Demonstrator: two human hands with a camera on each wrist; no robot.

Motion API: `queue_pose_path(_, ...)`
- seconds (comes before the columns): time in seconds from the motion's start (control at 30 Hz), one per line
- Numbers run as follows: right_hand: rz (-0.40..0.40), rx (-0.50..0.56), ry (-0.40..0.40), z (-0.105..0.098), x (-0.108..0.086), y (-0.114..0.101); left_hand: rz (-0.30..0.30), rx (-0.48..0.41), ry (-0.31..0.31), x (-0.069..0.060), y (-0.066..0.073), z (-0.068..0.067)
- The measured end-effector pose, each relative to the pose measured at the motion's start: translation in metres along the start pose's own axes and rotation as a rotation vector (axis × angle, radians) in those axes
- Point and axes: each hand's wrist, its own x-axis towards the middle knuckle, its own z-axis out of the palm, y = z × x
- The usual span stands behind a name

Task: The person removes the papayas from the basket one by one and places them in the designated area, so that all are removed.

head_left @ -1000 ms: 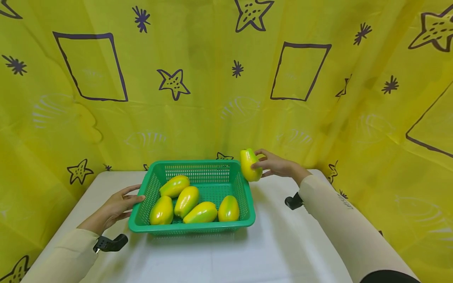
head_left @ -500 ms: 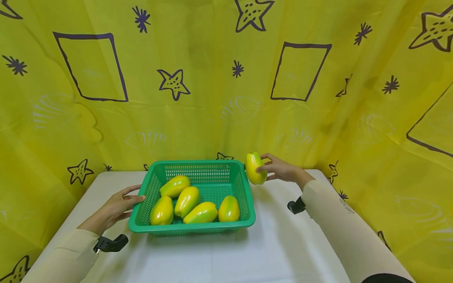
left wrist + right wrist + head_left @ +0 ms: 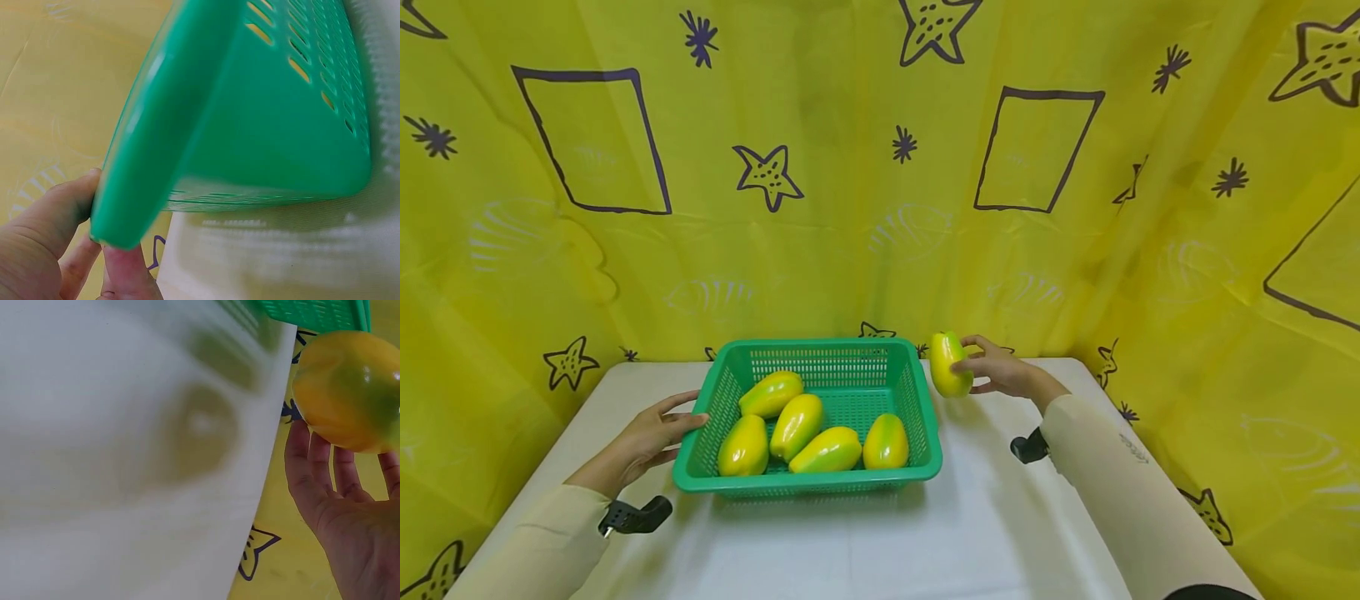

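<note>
The right hand [image 3: 1003,372], right of the frame's centre, has its grip closed around one fruit [image 3: 950,367], lifted above the bench [image 3: 880,550] and just beside the basket [image 3: 808,483]. The left hand [image 3: 651,432], lower left, pinches the basket's edge. Five fruits [image 3: 797,427] lie inside — the held one is outside, and its placing, I judge, is not yet done.

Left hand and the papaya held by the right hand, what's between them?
The green plastic basket with five papayas in it, seen in the head view.
</note>
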Motion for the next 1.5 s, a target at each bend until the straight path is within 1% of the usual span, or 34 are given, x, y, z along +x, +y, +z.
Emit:
queue_pose_path(0.2,-0.010,0.027,0.032,0.001,0.002,0.010,-0.004,0.002,-0.001,0.000,0.001,0.000)
queue_pose_path(0.3,-0.002,0.036,0.043,0.003,0.003,0.015,-0.007,-0.007,0.000,0.001,0.001,0.000)
queue_pose_path(0.57,0.013,0.037,0.060,0.006,0.004,0.028,-0.006,-0.021,0.003,0.003,-0.002,0.000)
queue_pose_path(0.73,0.001,0.026,0.064,0.008,0.006,0.037,-0.006,-0.026,0.003,0.003,-0.002,0.001)
queue_pose_path(0.9,0.007,0.024,0.094,0.011,0.008,0.044,-0.003,-0.027,0.004,0.002,-0.002,0.001)
queue_pose_path(1.03,0.020,0.025,0.134,0.014,0.010,0.048,-0.002,-0.021,0.005,0.001,-0.002,0.001)
queue_pose_path(1.17,0.049,0.020,0.170,0.017,0.012,0.051,0.000,-0.018,0.007,0.000,-0.002,0.001)
queue_pose_path(1.3,0.083,0.004,0.193,0.019,0.013,0.054,0.003,-0.024,0.008,0.000,-0.002,0.001)
queue_pose_path(1.5,0.111,-0.026,0.218,0.023,0.013,0.054,0.012,-0.014,0.004,0.000,-0.003,0.000)
